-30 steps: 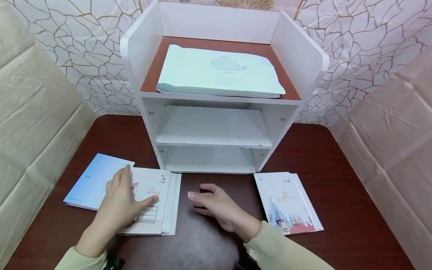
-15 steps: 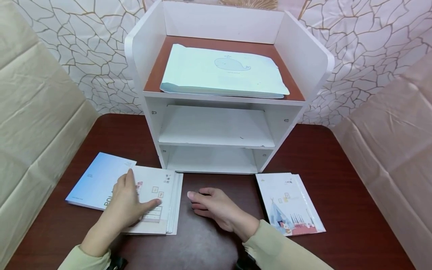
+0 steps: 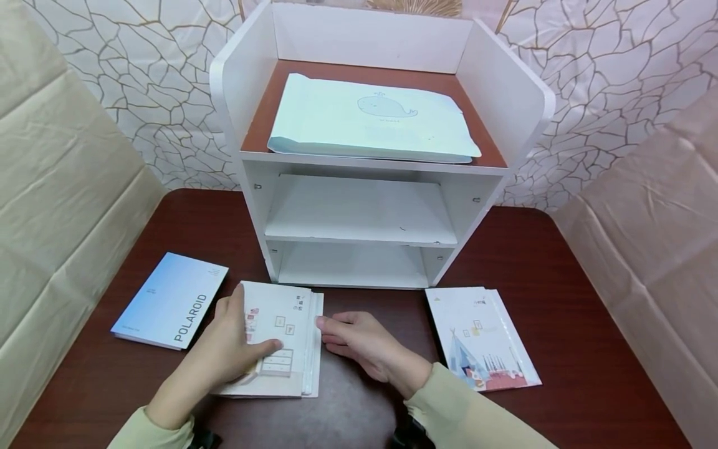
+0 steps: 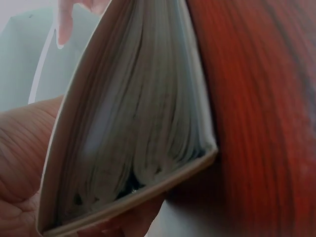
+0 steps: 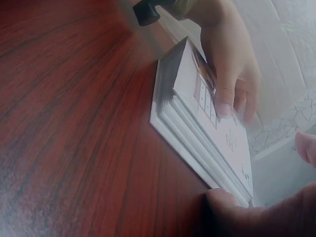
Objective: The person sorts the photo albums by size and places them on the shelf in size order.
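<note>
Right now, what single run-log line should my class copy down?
left hand: grips white book; right hand: touches its open edge; POLAROID book: lies left; tent-cover book: lies right

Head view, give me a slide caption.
Left hand grips a white book, right hand at its edge; blue book nearby, shelf unit behind.
</note>
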The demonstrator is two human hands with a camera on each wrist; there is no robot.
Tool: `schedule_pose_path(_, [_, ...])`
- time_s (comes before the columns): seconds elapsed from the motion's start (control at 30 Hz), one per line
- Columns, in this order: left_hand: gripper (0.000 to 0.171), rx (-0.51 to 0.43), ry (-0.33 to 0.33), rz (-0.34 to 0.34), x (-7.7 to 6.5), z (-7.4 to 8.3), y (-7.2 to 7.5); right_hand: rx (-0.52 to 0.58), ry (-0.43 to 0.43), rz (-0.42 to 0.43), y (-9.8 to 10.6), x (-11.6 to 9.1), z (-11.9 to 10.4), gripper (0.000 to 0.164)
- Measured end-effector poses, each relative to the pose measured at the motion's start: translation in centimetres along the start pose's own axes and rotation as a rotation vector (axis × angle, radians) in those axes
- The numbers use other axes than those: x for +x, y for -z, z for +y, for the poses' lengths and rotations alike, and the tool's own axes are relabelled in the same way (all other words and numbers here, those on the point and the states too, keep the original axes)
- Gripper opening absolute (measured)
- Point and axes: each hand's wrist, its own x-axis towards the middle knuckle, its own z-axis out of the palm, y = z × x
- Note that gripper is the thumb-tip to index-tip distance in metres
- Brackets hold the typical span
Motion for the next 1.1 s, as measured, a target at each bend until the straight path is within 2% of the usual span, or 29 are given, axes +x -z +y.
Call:
schedule_pose_path(0.3, [0.129,-0.048,-0.006,0.016,-0.3,0.8,-0.4,-0.099,-0.022,0.03,0.4,-0.2,-0.3,0.084])
schedule_pose_path(0.47, [0.126,-0.136,-0.04,0.034,-0.4,1.6,-0.5,-0.196,0.046,0.004,0.8,-0.3,-0.5,0.059])
schedule_pose_path(0.57, [0.124,-0.178,-0.048,0.051,-0.5,2.3,-0.5,-0.216,0.092,-0.014,1.1,-0.4,-0.6,0.058])
schedule_pose_path(0.7, [0.117,-0.197,-0.049,0.085,-0.8,3.3,-0.6,-0.197,0.12,-0.018,1.3,-0.5,-0.5,0.073])
schedule_pose_path(0.77, [0.112,-0.201,-0.055,0.101,-0.9,3.7,-0.6,-0.18,0.131,-0.015,1.4,-0.5,-0.4,0.075])
schedule_pose_path(0.9, [0.101,-0.219,-0.071,0.122,-1.1,4.3,-0.6,-0.134,0.18,0.01,1.5,-0.8,-0.1,0.063])
schedule_pose_path(1.0, [0.099,-0.238,-0.077,0.129,-1.2,4.7,-0.7,-0.124,0.235,0.045,1.6,-1.0,0.0,0.053])
schedule_pose_path(1.1, [0.098,-0.256,-0.08,0.141,-1.3,5.1,-0.9,-0.139,0.292,0.081,1.7,-1.2,0.1,0.049])
